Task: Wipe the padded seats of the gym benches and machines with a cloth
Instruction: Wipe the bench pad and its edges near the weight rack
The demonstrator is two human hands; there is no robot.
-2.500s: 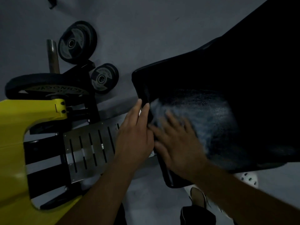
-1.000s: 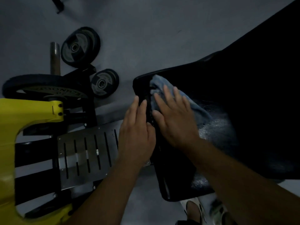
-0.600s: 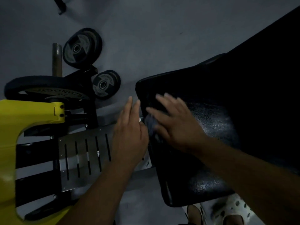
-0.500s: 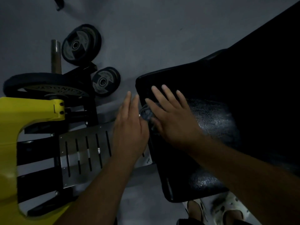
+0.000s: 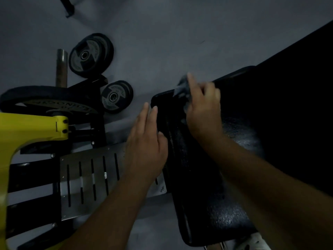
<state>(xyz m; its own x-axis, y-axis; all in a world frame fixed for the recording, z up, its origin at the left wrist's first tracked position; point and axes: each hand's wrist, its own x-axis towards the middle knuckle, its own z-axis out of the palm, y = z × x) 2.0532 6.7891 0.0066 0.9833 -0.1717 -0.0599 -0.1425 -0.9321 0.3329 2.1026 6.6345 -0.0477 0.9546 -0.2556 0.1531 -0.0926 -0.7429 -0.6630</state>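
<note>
A black padded seat point(image 5: 201, 201) fills the middle and right of the view, its surface wet and shiny in patches. My right hand point(image 5: 203, 109) presses a grey-blue cloth point(image 5: 181, 87) onto the seat's far left corner; the cloth pokes out past my fingertips and the hand is motion-blurred. My left hand point(image 5: 146, 141) rests with straight fingers against the seat's left edge and holds nothing.
A slotted metal plate point(image 5: 86, 177) and a yellow machine frame point(image 5: 27, 130) lie to the left. Two small weight plates point(image 5: 91, 55) point(image 5: 116, 96), a large plate point(image 5: 45, 101) and a steel post point(image 5: 61, 67) sit on the grey floor beyond. A white shoe point(image 5: 255, 242) shows at bottom right.
My right hand has slid the cloth from the seat's left edge forward to its far corner. My left hand has stayed at the seat's left edge.
</note>
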